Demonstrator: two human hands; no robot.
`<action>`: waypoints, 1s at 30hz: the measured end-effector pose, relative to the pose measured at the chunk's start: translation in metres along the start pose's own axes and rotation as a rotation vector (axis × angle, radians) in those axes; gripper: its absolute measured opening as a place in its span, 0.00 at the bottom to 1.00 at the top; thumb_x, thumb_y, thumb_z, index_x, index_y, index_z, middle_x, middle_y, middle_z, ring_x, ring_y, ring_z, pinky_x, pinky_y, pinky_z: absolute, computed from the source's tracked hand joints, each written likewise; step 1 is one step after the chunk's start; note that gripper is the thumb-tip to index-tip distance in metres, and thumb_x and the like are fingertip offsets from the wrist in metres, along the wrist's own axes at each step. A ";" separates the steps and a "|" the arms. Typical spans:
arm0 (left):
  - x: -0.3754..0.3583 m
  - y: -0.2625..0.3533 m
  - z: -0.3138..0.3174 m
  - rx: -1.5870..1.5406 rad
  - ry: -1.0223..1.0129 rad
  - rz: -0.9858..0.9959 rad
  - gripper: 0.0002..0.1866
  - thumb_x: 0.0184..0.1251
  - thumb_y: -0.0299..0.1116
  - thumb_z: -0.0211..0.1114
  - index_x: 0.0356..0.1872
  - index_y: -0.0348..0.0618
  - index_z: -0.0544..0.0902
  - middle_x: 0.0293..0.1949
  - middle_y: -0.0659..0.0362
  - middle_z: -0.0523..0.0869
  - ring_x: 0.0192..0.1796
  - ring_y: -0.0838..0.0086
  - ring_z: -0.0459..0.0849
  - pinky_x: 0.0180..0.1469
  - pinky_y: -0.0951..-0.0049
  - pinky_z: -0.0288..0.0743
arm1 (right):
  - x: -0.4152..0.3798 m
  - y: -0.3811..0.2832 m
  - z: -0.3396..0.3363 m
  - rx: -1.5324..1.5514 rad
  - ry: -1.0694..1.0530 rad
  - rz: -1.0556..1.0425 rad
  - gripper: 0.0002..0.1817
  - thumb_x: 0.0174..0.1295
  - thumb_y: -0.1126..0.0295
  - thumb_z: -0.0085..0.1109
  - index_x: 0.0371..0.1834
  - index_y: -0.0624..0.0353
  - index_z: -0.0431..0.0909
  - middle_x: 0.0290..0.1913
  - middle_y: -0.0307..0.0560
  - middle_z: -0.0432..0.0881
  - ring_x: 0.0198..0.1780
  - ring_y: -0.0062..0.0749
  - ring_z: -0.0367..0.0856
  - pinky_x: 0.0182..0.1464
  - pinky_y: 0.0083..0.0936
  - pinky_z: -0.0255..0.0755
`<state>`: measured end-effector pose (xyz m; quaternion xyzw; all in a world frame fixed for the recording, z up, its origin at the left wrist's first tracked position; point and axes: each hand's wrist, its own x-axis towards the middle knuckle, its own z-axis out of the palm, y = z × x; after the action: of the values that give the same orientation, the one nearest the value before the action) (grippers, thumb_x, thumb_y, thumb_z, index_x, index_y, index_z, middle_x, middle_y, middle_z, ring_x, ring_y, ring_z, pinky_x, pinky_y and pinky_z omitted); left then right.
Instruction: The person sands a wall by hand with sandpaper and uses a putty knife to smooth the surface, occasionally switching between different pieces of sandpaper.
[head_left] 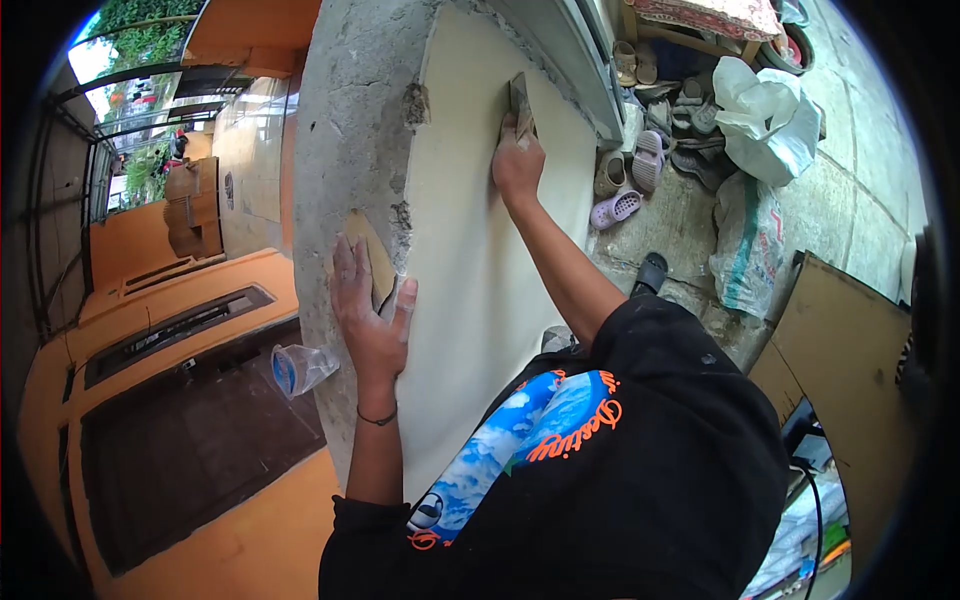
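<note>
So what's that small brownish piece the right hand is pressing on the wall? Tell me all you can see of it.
The sanding piece is a small, flat, brownish-grey rectangle, like sandpaper or a thin pad, though its material is unclear. It lies flat against the smooth cream wall face, near the upper edge beside the grey frame. The right hand presses it, fingers on its lower part; its top end shows above them.

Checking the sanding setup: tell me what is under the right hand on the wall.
The right hand presses a sheet of sandpaper flat against the cream skimmed wall face. Only the sheet's upper edge shows above the fingers; the rest, and the wall beneath it, is covered.
</note>
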<state>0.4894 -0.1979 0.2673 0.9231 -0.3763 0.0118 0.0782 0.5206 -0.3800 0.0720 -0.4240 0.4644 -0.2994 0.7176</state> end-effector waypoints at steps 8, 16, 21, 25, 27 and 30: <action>-0.002 -0.005 -0.001 0.064 0.076 0.005 0.37 0.62 0.52 0.60 0.67 0.38 0.64 0.68 0.40 0.61 0.71 0.51 0.57 0.70 0.53 0.48 | -0.211 0.058 -0.041 -0.093 -0.510 -0.525 0.39 0.49 0.87 0.45 0.71 0.60 0.56 0.73 0.63 0.48 0.76 0.53 0.39 0.73 0.47 0.31; -0.008 -0.013 0.005 0.010 0.191 0.007 0.36 0.60 0.54 0.61 0.65 0.44 0.68 0.68 0.43 0.62 0.71 0.54 0.58 0.70 0.55 0.49 | -0.035 -0.073 0.012 0.150 -0.200 -0.246 0.24 0.73 0.60 0.41 0.62 0.70 0.66 0.60 0.57 0.73 0.59 0.40 0.71 0.63 0.26 0.59; -0.013 -0.023 0.011 -0.010 0.266 0.102 0.36 0.59 0.56 0.60 0.64 0.43 0.69 0.68 0.45 0.63 0.71 0.58 0.58 0.70 0.58 0.51 | -0.153 0.038 -0.026 0.041 -0.499 -0.389 0.25 0.72 0.57 0.44 0.61 0.69 0.67 0.55 0.48 0.75 0.56 0.31 0.70 0.59 0.26 0.62; -0.022 -0.031 0.019 -0.058 0.303 0.117 0.35 0.59 0.56 0.59 0.62 0.42 0.72 0.67 0.48 0.65 0.71 0.60 0.59 0.69 0.58 0.53 | -0.228 0.068 -0.140 -0.574 -0.716 -0.078 0.24 0.68 0.52 0.49 0.45 0.68 0.75 0.35 0.46 0.79 0.38 0.31 0.76 0.43 0.29 0.69; -0.027 -0.027 0.018 -0.074 0.323 0.084 0.34 0.59 0.55 0.60 0.61 0.42 0.72 0.67 0.48 0.66 0.70 0.59 0.60 0.69 0.58 0.53 | -0.237 0.082 -0.191 -0.571 -0.560 0.010 0.24 0.66 0.51 0.52 0.41 0.67 0.76 0.32 0.44 0.79 0.34 0.29 0.74 0.39 0.29 0.68; -0.022 -0.013 0.028 0.000 0.395 -0.016 0.31 0.58 0.55 0.61 0.56 0.42 0.75 0.64 0.47 0.69 0.67 0.57 0.64 0.66 0.55 0.56 | -0.214 0.105 -0.260 -0.688 -0.416 -0.055 0.25 0.65 0.51 0.53 0.41 0.68 0.76 0.32 0.45 0.79 0.34 0.28 0.74 0.38 0.28 0.68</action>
<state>0.4816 -0.1784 0.2359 0.9057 -0.3464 0.1923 0.1506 0.2020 -0.2417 0.0127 -0.7033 0.3711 -0.0531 0.6040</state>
